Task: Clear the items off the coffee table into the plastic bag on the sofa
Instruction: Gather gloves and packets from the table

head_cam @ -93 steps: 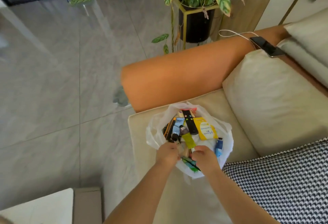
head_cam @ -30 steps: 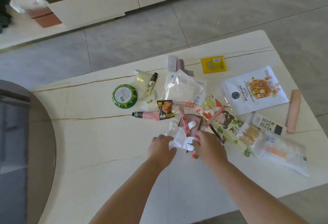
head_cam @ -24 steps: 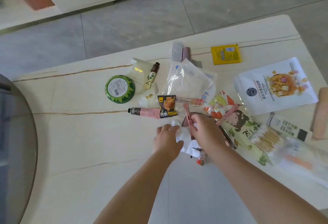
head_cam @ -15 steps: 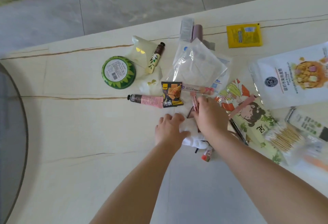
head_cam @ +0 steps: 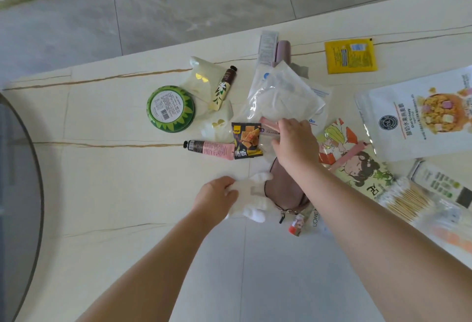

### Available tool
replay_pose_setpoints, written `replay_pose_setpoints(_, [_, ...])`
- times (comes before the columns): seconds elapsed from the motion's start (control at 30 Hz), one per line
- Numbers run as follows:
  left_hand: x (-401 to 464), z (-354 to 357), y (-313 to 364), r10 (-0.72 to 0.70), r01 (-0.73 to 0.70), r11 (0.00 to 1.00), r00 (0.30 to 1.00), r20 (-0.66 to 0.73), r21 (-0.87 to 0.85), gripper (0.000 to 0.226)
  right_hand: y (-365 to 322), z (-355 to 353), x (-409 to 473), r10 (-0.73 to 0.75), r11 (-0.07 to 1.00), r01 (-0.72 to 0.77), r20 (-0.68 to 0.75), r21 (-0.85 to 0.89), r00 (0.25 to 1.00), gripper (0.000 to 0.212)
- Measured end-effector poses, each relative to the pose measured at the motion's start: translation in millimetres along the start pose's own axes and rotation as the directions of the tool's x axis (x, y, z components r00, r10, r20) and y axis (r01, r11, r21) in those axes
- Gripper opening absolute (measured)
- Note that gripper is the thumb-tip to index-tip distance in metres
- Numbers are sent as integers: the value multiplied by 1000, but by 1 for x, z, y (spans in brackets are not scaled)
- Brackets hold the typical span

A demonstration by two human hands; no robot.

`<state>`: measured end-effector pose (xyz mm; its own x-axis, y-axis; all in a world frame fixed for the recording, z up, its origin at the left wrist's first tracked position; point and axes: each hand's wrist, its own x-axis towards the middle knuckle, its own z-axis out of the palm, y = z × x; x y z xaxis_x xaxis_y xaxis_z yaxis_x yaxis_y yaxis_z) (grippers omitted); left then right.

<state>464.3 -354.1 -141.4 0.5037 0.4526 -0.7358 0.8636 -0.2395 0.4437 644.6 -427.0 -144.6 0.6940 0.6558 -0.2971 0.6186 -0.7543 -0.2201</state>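
Gathering items in batches, the left hand [head_cam: 215, 200] grips a white cloth [head_cam: 251, 200] on the desk [head_cam: 115, 181]. The right hand [head_cam: 296, 146] pinches a pink stick [head_cam: 268, 127], adding to the load.

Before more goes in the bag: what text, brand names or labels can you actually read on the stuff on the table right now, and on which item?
"L'ORE", cut off by the right arm: white tube beside the pouch.
"Oat Crispy", beside blurred Chinese characters: white cereal bag.
Barcode label, print too small: green round tin.
Yellow sachet, pink tube, dark snack packet: print blurred, unreadable.
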Motion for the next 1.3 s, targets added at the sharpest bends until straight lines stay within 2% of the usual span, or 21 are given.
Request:
replay_pose_setpoints(0.13, [2, -6, -10, -3, 4, 1000, 1000, -25, 30, 37, 3, 18, 2, 47, 997, -47, 1, -66, 999, 25])
replay_pose_setpoints(0.27, [2, -7, -12, -25, 28, 998, 997, -67, 51, 34, 11, 16, 1, 60, 998, -60, 9, -7, 998, 26])
replay_pose_setpoints(0.37, [1, -8, -9, -48, 54, 996, 995, -84, 70, 34, 14, -1, 1, 91, 995, -88, -56, 57, 994, 23])
replay_pose_setpoints(0.5, [-3, -14, -2, -26, 34, 996, 995, -99, 81, 34, 7, -19, 2, 7, 996, 3, -107, 94, 994, 20])
replay_pose_setpoints(0.63, [-5, -20, 0, -17, 25, 998, 992, -124, 64, 32, -22, -18, 2, 17, 954, -43, 90, 298, 996, 24])
replay_pose_setpoints(0.73, [-4, -24, -4, -23, 31, 998, 989, -147, 53, 30, -40, -3, -2, 128, 911, -190, 187, 367, 974, 40])
replay_pose_setpoints(0.87, [3, -27, -11, -14, 21, 999, 978, -206, 31, 29, -43, 20, -4, 258, 845, -354, 274, 401, 926, 47])
replay_pose_setpoints(0.93, [7, -31, -12, 11, 3, 999, 964, -266, 54, 29, -42, 27, -6, 280, 820, -382, 282, 427, 918, 47])
replay_pose_setpoints(1.03, [13, -42, -6, 93, -34, 984, 935, -342, 175, 30, -37, 24, -9, 304, 806, -385, 243, 450, 921, 45])
replay_pose_setpoints(1.2, [35, -51, 11, 140, -68, 970, 942, -305, 234, 33, -21, 3, -23, 271, 792, -375, 274, 481, 923, 32])
replay_pose_setpoints(1.3, [46, -45, 18, 95, 7, 958, 936, -338, 288, 35, -10, -4, -30, 254, 812, -353, 263, 464, 931, 31])
